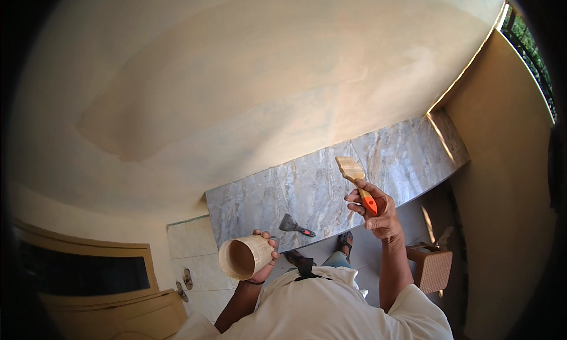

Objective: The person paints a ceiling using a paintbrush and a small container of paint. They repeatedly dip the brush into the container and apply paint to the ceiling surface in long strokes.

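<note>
My left hand is wrapped round a cream-coloured tub, tilted so that its open mouth and brownish inside show. In my right hand is a paintbrush with an orange-tipped handle, gripped by the fingers, its pale bristles pointing up and away from me. Both hands are held above the near side of a grey marbled ledge. A scraper with a dark blade and a black and red handle lies on that ledge, between the two hands.
Beyond the ledge rises a beige wall with a large darker patch. A woven box-like stool stands at the right. Low at the left is a wooden-framed dark panel, with a pair of slippers on the tiles. My feet stand beside the ledge.
</note>
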`<state>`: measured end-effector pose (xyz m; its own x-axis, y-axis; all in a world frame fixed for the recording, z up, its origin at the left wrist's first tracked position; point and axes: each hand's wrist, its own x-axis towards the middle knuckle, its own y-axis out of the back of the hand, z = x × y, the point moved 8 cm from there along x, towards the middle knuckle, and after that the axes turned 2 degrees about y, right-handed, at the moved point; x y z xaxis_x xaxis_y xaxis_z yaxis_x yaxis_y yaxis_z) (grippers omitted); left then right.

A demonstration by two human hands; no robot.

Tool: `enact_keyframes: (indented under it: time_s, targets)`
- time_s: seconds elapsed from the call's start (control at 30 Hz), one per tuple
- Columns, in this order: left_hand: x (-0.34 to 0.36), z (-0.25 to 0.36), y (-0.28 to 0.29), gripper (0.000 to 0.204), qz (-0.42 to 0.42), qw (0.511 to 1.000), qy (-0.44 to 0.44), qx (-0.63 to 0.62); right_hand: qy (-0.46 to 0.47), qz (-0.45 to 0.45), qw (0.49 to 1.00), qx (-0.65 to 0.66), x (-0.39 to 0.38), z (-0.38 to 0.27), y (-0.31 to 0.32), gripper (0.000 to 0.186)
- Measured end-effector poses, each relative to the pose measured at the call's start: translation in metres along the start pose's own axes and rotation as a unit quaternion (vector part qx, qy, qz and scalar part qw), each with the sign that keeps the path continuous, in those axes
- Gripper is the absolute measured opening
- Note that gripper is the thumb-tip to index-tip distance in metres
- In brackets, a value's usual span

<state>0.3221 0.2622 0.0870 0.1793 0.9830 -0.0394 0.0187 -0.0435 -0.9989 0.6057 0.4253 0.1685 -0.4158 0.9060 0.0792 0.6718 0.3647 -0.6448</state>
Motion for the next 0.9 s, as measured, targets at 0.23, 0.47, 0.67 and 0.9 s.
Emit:
enact_keyframes:
  time_s: [0.23,0.47,0.67,0.9]
  targets:
    - [-0.002,-0.014,0.0,0.048,0.008,1.0,-0.023,0.005,-0.06,0.182,0.924,-0.331,0.026,-0.023,0.027,0.048]
    - [0.005,-0.029,-0.003,0.045,0.007,0.999,-0.049,-0.002,-0.011,0.279,0.794,-0.541,0.029,-0.001,0.136,0.056]
    - [0.007,-0.041,0.006,0.041,0.04,0.993,-0.106,-0.023,-0.107,0.392,0.908,-0.103,0.023,0.064,0.177,0.054]
    - [0.011,-0.055,0.008,0.039,0.072,0.987,-0.128,-0.069,0.09,0.268,0.959,0.023,0.119,0.035,0.12,0.02]
